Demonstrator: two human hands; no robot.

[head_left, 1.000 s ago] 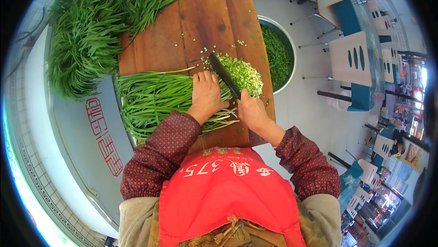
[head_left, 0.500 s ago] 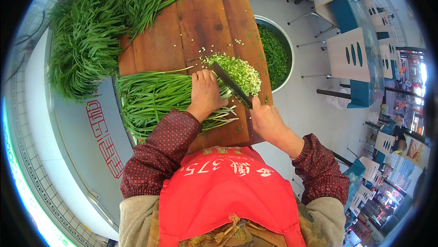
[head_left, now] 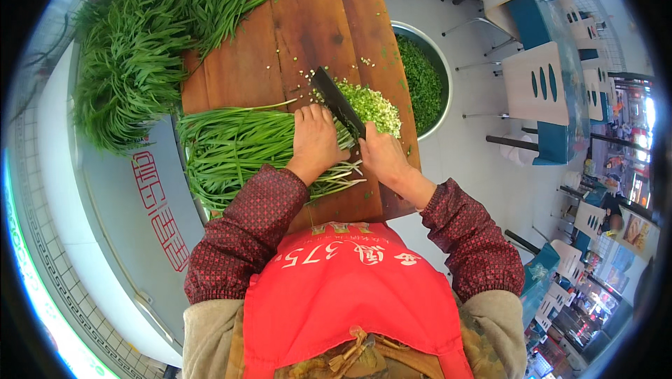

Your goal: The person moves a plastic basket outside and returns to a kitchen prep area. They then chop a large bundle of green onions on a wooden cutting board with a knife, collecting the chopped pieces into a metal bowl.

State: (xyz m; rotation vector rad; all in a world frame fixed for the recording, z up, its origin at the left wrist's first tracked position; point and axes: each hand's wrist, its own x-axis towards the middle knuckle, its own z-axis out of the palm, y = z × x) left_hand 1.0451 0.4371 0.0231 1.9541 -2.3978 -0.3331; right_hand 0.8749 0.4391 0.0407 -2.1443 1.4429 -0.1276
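Note:
A bundle of long green garlic chives (head_left: 234, 142) lies across the wooden board, its pale ends toward the right. My left hand (head_left: 315, 138) presses down on that bundle near the cut end, fingers curled over the stalks. Around the handle of a dark, wide-bladed kitchen knife (head_left: 337, 103), my right hand (head_left: 389, 160) is closed. The blade slants just right of my left fingers, close beside them. On its far side sits a heap of finely chopped chives (head_left: 381, 111), pale green and white.
A big pile of uncut chives (head_left: 140, 57) covers the board's far left and hangs over its edge. Beyond the right edge of the board (head_left: 315, 36) stands a round metal basin (head_left: 448, 78) of chopped greens. Chairs (head_left: 535, 83) and tables stand farther right; a grey cabinet (head_left: 133, 211) is at left.
The knife and my right hand have shifted left and slightly away from me, bringing the blade closer to my left fingers. My left hand stays in place on the chives.

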